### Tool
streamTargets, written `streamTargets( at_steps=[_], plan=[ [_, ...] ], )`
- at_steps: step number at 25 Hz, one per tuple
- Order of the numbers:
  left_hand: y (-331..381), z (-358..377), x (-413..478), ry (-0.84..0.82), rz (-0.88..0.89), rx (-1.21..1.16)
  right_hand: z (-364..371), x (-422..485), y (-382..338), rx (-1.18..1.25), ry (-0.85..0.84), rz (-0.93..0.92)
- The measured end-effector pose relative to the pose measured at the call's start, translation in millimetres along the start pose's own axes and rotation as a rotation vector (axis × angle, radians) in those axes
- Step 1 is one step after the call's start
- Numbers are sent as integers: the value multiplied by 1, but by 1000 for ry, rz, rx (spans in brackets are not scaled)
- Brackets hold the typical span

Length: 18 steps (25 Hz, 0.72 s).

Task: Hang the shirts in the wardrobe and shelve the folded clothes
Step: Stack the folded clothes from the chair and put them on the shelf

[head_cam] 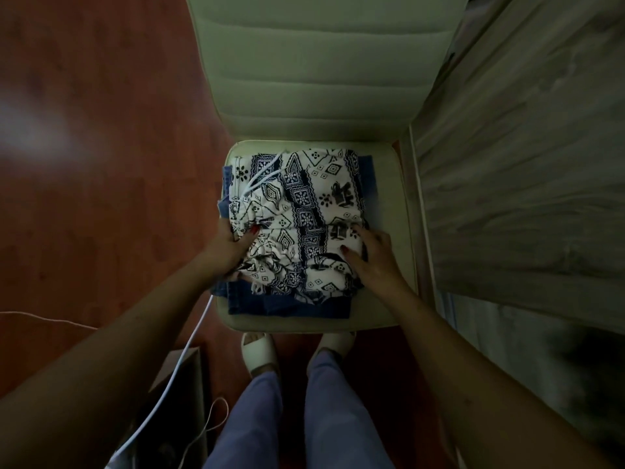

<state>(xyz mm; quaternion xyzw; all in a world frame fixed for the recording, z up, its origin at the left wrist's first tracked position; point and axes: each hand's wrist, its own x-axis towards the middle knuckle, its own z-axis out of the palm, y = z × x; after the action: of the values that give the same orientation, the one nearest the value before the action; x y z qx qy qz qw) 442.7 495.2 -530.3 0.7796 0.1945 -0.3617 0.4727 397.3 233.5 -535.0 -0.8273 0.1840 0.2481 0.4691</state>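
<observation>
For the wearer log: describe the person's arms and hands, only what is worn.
Both arms are bare, with no sleeves in view. The left hand and right hand wear no gloves; red polish shows on the fingernails. No rings, watch or bracelets can be made out.

A folded white garment with a dark blue geometric print [297,211] lies flat on top of a folded blue cloth [291,308], whose edges show on all sides. The left hand's fingers [236,236] grip the printed garment's left edge; the right hand's fingers [358,245] press its near right corner.
</observation>
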Motion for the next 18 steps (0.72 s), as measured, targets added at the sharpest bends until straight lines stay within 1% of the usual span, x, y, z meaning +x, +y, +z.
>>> streamTargets(
  at_steps=[2, 3, 5, 6, 7, 9, 12, 14, 16, 18],
  plan=[
    [-2, 0, 0, 81, -57, 48, -4, 0, -1, -9, 37, 1],
    [-4, -1, -2, 147, -90, 83, -6, 2, 1, -43, 100, 17],
    [-13, -5, 1, 282, -129, 102, -10, 13, 9, -134, 242, 121],
    [-16, -7, 3, 297, -151, 49, -14, 18, 11, -128, 262, 186],
    [-18, -10, 7, 268, -159, -26, -19, 22, 11, -63, 242, 240],
    [-14, -8, 8, 139, -188, -158, -26, 27, 12, 115, 118, 304],
    [-22, -11, 16, 87, -209, -169, -27, 30, 16, 249, -55, 347],
    [-24, -15, 20, -25, -184, -158, -25, 32, 18, 392, -109, 375],
    [-25, -16, 22, -133, -187, -190, -21, 31, 17, 466, -166, 423],
    [-27, -12, 21, -160, -154, -253, -20, 27, 12, 501, -186, 444]
  ],
)
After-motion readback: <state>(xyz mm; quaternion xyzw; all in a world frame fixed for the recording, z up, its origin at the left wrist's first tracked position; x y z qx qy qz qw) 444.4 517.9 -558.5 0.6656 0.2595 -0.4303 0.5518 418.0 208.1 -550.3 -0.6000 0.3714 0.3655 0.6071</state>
